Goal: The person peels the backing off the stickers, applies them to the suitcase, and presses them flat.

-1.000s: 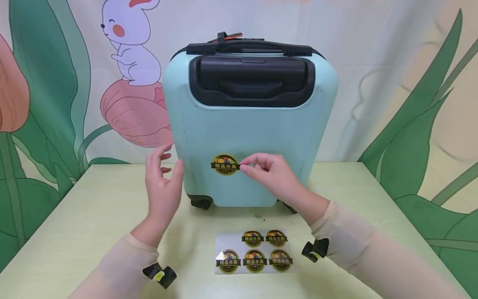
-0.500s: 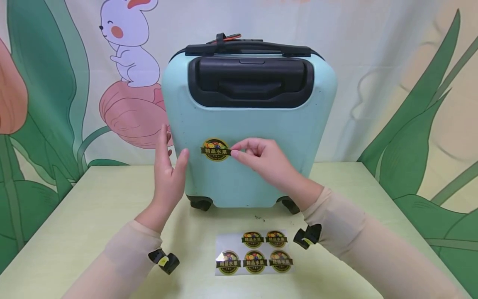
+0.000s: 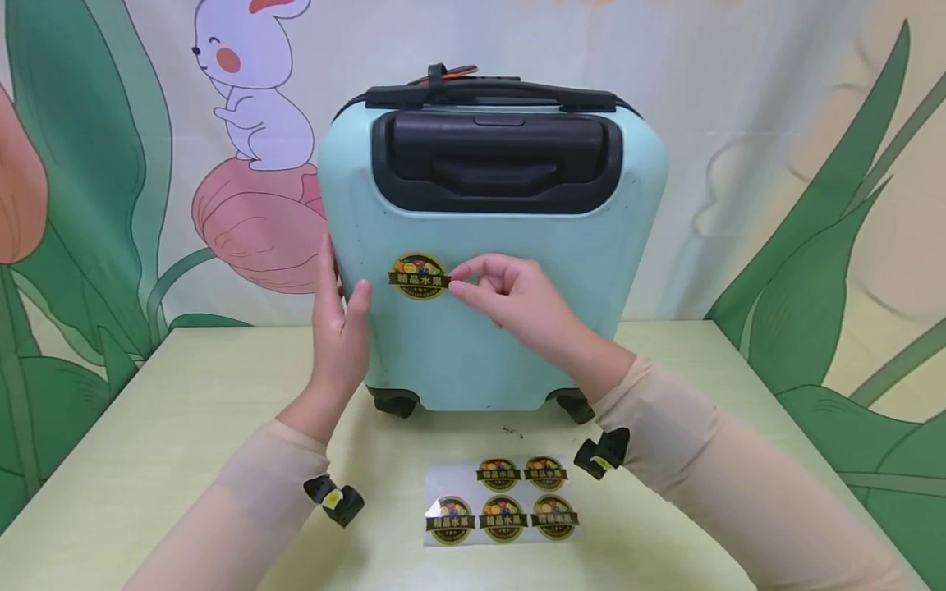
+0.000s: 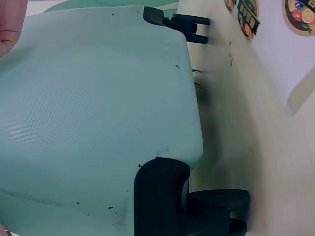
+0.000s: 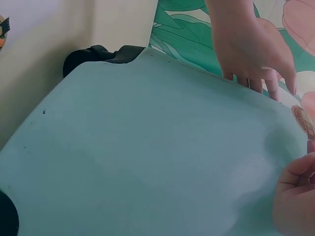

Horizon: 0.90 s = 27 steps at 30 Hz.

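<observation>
A mint-green suitcase (image 3: pixel 502 345) with a black recessed handle stands upright on the table. In front of its face, my right hand (image 3: pixel 521 304) pinches the right end of a round black-and-gold fruit sticker (image 3: pixel 419 277) between thumb and forefinger. Whether the sticker touches the shell is hard to tell; in the right wrist view the sticker (image 5: pixel 302 120) looks raised off it. My left hand (image 3: pixel 340 328) lies along the suitcase's left side with fingers extended, some of them hidden behind the edge. In the right wrist view the left hand (image 5: pixel 256 51) reaches over that side.
A sheet (image 3: pixel 449 476) with several more such stickers lies on the table (image 3: pixel 222 410) in front of the suitcase. Black wheels (image 3: pixel 395 404) carry the case. Behind hangs a cloth (image 3: pixel 746 98) printed with a rabbit and plants.
My right hand has carried the sticker up and to the left across the suitcase's face. The left hand has moved up and in against the left side, its fingers straightening.
</observation>
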### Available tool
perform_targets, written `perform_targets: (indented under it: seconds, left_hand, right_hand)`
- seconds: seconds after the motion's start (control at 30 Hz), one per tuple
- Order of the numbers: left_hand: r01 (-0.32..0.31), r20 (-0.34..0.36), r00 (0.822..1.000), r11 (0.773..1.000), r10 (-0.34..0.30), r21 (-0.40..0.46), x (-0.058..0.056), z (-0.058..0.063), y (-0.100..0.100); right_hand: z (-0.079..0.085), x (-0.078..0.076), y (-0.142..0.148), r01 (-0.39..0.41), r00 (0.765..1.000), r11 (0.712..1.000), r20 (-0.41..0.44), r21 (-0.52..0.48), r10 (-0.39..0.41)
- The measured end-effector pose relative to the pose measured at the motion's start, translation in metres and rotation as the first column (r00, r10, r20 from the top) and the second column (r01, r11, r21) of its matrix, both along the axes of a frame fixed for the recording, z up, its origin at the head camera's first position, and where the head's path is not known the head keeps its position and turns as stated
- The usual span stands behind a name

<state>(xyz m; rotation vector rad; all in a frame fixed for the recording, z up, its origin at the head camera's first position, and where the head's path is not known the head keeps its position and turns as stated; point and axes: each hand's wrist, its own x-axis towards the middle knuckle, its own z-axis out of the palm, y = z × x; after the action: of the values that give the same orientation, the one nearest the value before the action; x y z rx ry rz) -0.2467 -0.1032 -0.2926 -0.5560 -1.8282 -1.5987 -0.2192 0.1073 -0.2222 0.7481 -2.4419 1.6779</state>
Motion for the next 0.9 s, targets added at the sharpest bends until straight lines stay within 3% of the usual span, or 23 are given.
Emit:
perform_targets:
  seconds: [0.57,0.63,0.83,0.9]
  left_hand:
    - [-0.03,-0.005,1.0,0.999,0.03,0.027,-0.009,0.007,0.004]
    - [-0.029,0.004,1.0,0.999,0.029,0.029,-0.008,0.01,0.005]
    - [0.005,0.019,1.0,0.998,-0.006,0.055,0.013,0.028,0.014]
    - [0.005,0.008,1.0,0.998,-0.005,0.06,0.011,0.027,0.015]
  right_hand:
    - [0.01,-0.005,-0.01,-0.033,0.999,0.999,0.007,0.015,0.033]
    - [0.011,-0.006,-0.011,-0.037,0.999,0.999,0.006,0.02,0.037]
    - [0.013,-0.007,-0.013,-0.036,0.999,0.999,0.0,0.035,0.036]
    - [0.014,-0.008,-0.014,-0.033,0.999,0.999,-0.001,0.042,0.033]
